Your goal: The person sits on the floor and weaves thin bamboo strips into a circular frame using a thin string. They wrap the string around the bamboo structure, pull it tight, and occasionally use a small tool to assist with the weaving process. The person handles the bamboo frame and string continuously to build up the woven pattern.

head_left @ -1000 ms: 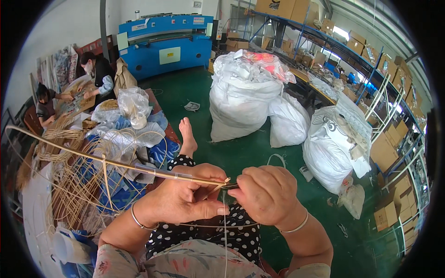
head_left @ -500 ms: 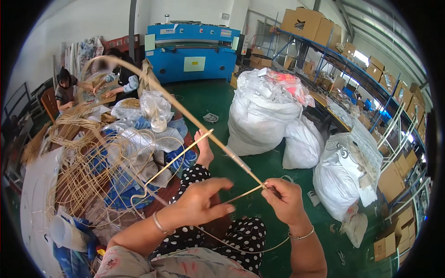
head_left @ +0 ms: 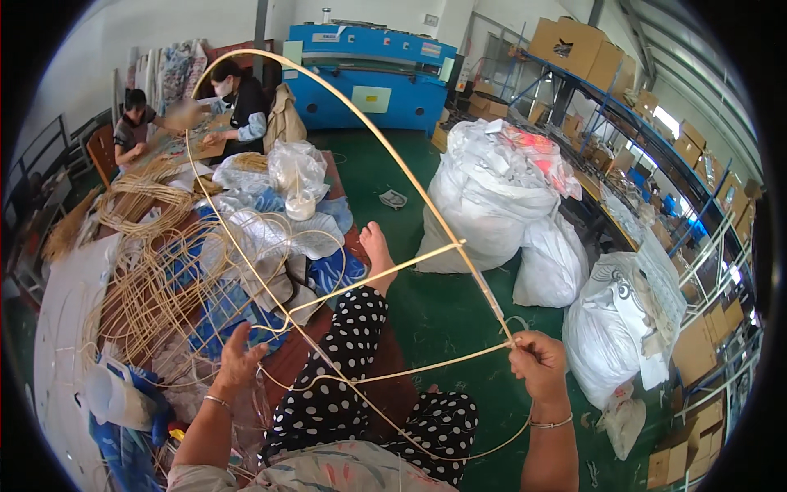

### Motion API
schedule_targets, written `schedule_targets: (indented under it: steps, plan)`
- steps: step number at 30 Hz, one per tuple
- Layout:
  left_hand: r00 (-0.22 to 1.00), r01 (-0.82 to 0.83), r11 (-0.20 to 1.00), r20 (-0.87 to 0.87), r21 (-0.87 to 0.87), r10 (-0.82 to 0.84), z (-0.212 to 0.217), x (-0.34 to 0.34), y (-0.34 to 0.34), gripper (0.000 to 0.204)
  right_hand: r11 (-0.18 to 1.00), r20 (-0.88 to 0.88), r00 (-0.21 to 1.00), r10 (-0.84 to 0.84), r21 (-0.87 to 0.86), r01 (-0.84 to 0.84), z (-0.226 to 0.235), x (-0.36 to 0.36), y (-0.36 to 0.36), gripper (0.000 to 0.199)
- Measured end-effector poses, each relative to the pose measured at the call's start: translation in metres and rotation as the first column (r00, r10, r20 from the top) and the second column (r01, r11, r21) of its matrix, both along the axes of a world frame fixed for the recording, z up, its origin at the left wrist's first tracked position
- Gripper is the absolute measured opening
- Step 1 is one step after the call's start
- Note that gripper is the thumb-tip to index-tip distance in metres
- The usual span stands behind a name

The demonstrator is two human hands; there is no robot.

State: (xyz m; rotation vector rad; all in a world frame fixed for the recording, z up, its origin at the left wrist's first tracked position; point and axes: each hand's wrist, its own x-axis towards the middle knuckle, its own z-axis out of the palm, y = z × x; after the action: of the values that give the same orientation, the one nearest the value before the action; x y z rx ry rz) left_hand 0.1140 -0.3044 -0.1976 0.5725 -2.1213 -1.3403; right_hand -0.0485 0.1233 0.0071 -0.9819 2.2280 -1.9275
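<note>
- The right hand (head_left: pixel 537 365) is closed in a pinch on a long rattan cane (head_left: pixel 385 156), gripping where its strands meet.
- From that grip the cane arches up toward 11 o'clock, over the outstretched leg in polka-dot trousers (head_left: pixel 348 361).
- The left hand (head_left: pixel 238 361) is spread wide, fingers seemingly touching a thin strand at 9 o'clock.
- Beyond it lies a tangle of rattan coils (head_left: pixel 152 279); white sacks (head_left: pixel 500 197) stand at 1 o'clock.

The right hand (head_left: pixel 539 365) pinches a long bent rattan strand (head_left: pixel 385 152) that arches high over the polka-dot legs (head_left: pixel 352 369). The left hand (head_left: pixel 236 361) reaches, fingers spread, into loose rattan coils (head_left: pixel 147 287). White sacks (head_left: pixel 500 197) stand on the green floor (head_left: pixel 443 312).
</note>
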Motion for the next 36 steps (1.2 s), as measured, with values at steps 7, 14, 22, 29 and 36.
schedule_targets:
  steps: [7, 14, 22, 29, 36]
  plan:
    - [0.944, 0.062, 0.942, 0.287, 0.33, -0.162, 0.042, 0.016, -0.002, 0.025, 0.991, -0.129, 0.984, -0.119, 0.053, 0.127, 0.006, -0.027, 0.016, 0.009]
    - [0.897, 0.441, 0.698, -0.276, 0.563, -0.345, 0.092, 0.058, 0.015, 0.02, 0.912, -0.21, 0.931, -0.299, 0.224, 0.344, -0.031, -0.069, 0.048, 0.008]
    - [0.851, 0.445, 0.7, -0.508, 0.559, -0.135, 0.13, 0.085, 0.016, 0.02, 0.812, -0.326, 0.759, -0.563, -0.048, 0.582, -0.051, -0.099, 0.06, 0.016]
    - [0.833, 0.354, 0.727, -0.551, 0.589, 0.041, 0.133, 0.081, 0.009, 0.021, 0.911, -0.244, 0.884, -0.399, 0.005, 0.413, -0.05, -0.041, -0.021, 0.009]
    - [0.827, 0.287, 0.725, -0.544, 0.626, 0.142, 0.127, 0.088, 0.013, 0.019, 0.954, -0.182, 0.98, -0.087, 0.267, 0.134, -0.083, -0.008, -0.083, 0.005]
